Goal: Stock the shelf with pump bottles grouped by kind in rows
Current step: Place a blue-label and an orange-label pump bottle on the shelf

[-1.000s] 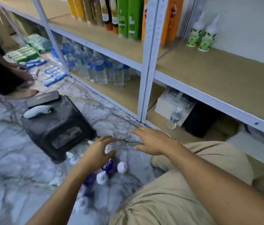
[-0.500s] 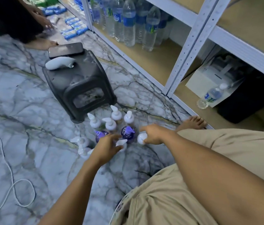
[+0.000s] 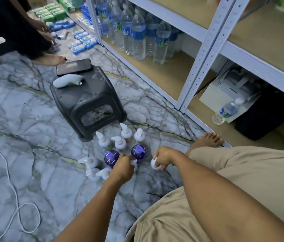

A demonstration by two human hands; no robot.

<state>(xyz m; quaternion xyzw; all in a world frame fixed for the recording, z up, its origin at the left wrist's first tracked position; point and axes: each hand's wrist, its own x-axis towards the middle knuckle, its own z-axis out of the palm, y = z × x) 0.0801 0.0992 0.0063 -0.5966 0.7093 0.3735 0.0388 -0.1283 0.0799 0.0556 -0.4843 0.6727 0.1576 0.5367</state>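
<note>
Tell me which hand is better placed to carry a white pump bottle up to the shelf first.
Right, probably. The right hand grips a white pump bottle nearest the shelf; the left hand sits farther away by the purple bottles.

The right hand (image 3: 163,157) hides most of its white plastic pump bottle (image 3: 155,165); the left hand (image 3: 123,170) leaves only a white nozzle (image 3: 134,161) exposed.

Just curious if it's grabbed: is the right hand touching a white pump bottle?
Touching. The head view shows the right hand curled around the white pump bottle.
</note>
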